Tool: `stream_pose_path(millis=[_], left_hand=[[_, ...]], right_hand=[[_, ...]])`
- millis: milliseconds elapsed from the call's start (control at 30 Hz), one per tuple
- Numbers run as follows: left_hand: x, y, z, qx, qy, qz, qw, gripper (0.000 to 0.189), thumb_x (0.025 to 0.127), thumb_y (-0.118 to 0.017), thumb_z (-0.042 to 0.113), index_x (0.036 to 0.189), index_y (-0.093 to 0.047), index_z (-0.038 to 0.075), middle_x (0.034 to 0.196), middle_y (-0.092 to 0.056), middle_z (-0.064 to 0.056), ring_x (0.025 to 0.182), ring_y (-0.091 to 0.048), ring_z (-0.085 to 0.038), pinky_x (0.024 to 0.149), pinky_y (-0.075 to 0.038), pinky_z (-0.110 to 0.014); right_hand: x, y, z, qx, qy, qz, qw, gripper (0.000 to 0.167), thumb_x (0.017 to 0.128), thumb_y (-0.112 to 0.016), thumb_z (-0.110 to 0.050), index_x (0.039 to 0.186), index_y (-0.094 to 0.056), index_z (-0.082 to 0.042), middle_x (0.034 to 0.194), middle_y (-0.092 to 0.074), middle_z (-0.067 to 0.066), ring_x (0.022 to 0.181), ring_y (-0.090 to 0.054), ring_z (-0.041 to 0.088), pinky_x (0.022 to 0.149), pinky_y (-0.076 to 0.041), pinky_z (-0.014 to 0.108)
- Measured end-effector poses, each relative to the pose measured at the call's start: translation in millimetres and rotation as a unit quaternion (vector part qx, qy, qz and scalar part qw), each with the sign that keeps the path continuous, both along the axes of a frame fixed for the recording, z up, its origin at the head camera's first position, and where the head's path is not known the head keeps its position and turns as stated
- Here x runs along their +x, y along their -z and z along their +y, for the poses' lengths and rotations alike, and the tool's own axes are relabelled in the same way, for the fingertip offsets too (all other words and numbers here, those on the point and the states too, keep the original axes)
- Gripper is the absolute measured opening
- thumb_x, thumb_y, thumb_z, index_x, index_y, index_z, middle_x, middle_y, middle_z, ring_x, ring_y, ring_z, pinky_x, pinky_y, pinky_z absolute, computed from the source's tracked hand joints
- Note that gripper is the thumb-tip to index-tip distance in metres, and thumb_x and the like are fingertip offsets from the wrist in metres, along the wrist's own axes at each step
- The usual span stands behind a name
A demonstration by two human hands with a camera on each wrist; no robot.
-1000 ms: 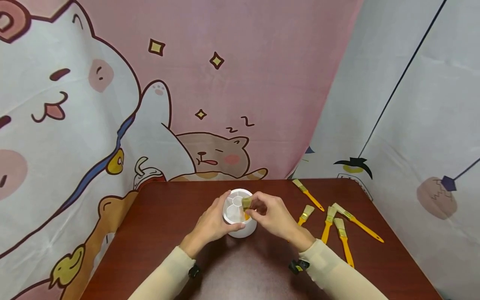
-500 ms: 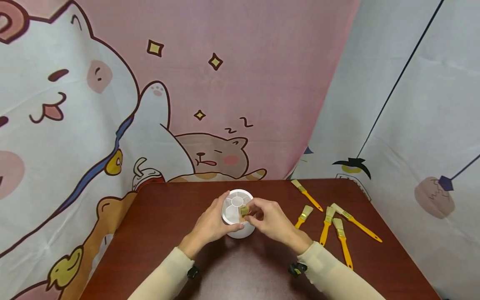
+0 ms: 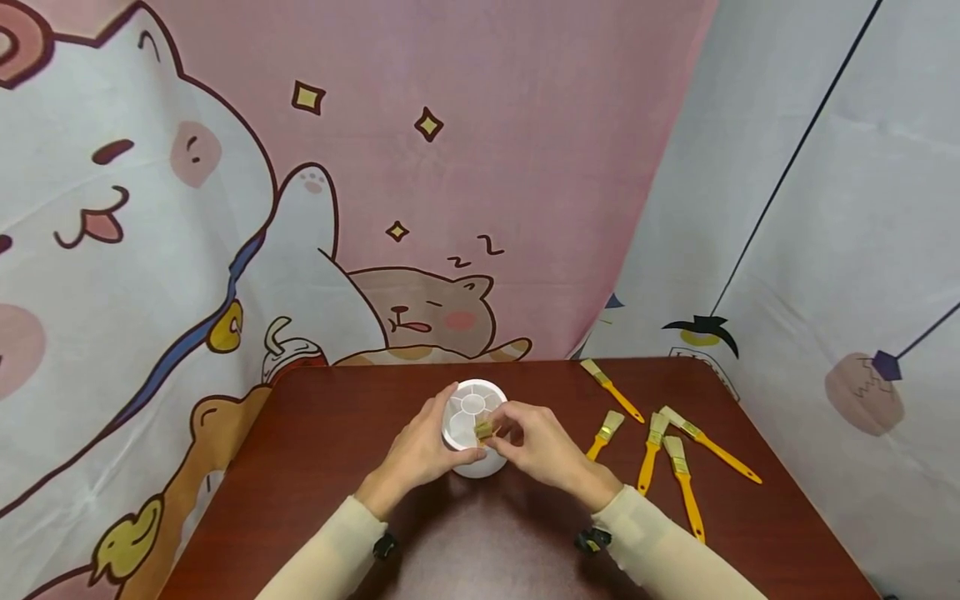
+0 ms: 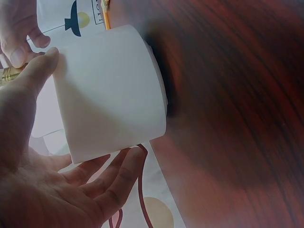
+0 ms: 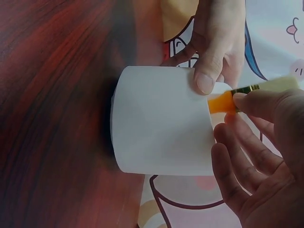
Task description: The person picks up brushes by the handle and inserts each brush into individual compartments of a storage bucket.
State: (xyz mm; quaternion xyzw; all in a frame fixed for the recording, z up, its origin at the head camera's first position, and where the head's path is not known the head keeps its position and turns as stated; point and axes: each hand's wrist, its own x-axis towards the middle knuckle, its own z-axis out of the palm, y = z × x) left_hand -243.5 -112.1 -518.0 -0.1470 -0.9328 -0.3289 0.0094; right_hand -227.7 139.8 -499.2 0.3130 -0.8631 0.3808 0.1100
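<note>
A white round desk organizer (image 3: 480, 467) with a divided top stands on the table. My left hand (image 3: 422, 447) holds it, with the thumb at the near rim and the fingers round the far left side. In the right wrist view, a flat paintbrush (image 5: 221, 102) has its orange handle partly inside the organizer and its pale bristles up. Thumb and fingertips of my right hand (image 3: 546, 446) pinch the brush near its metal band, just over the front right compartment. The organizer's wall hides the handle's lower end.
Several more yellow-handled paintbrushes lie on the dark red table to the right, among them one brush (image 3: 612, 390) near the back edge and another brush (image 3: 686, 489) nearer the front. A printed cartoon curtain (image 3: 570, 167) hangs behind the table and along both sides.
My right hand and the paintbrush have shifted slightly left and toward me over the organizer, and the bristles sit lower. The left hand keeps its hold on the organizer.
</note>
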Motion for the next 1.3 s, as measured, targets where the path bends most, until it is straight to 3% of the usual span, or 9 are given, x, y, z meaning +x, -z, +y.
stream_pose_path(millis=[267,500,733,1100,1300], left_hand=[[0.5,1.4,-0.4,0.001,-0.005,-0.004,1.0,0.128,0.082,-0.102,0.065,0.182,-0.035,0.025,0.162,-0.065,-0.015,0.132,-0.075,-0.038,0.1,-0.065,-0.065],[0.4,0.7,-1.6,0.0,-0.004,0.0,1.0,0.128,0.081,-0.102,0.067,0.182,-0.036,0.024,0.16,-0.066,-0.015,0.13,-0.076,-0.038,0.099,-0.066,-0.064],[-0.3,0.7,-2.1,0.007,0.0,-0.003,1.0,0.127,0.082,-0.101,0.066,0.182,-0.036,0.022,0.16,-0.065,-0.016,0.132,-0.075,-0.038,0.101,-0.066,-0.065],[-1.4,1.5,-3.5,0.023,0.017,0.01,0.9995,0.129,0.083,-0.104,0.06,0.184,-0.034,0.02,0.159,-0.065,-0.018,0.132,-0.073,-0.036,0.107,-0.064,-0.063],[-0.8,2.0,-1.6,0.035,0.02,0.011,0.9991,0.13,0.082,-0.105,0.057,0.184,-0.034,0.018,0.158,-0.065,-0.02,0.133,-0.072,-0.036,0.111,-0.063,-0.063]], right_hand=[[2.4,1.6,0,-0.006,-0.009,-0.001,0.9999,0.023,0.099,-0.094,-0.009,0.117,-0.082,-0.018,0.117,-0.086,-0.004,0.097,-0.079,0.007,0.085,-0.067,0.026],[4.2,1.5,0,-0.007,-0.007,-0.01,0.9999,0.023,0.1,-0.094,-0.01,0.119,-0.082,-0.016,0.116,-0.085,-0.003,0.097,-0.079,0.007,0.086,-0.068,0.028],[6.7,1.4,3,-0.018,-0.011,-0.014,0.9997,0.025,0.1,-0.093,-0.008,0.121,-0.082,-0.015,0.119,-0.084,-0.001,0.098,-0.081,0.011,0.087,-0.072,0.043],[13.5,-0.2,20,-0.01,0.021,-0.017,0.9996,0.028,0.098,-0.095,-0.008,0.122,-0.082,-0.012,0.114,-0.084,0.002,0.099,-0.079,0.008,0.087,-0.071,0.033],[16.7,0.4,34,-0.009,0.039,-0.016,0.9991,0.026,0.098,-0.095,-0.01,0.12,-0.082,-0.015,0.114,-0.083,-0.004,0.1,-0.079,0.006,0.086,-0.069,0.031]])
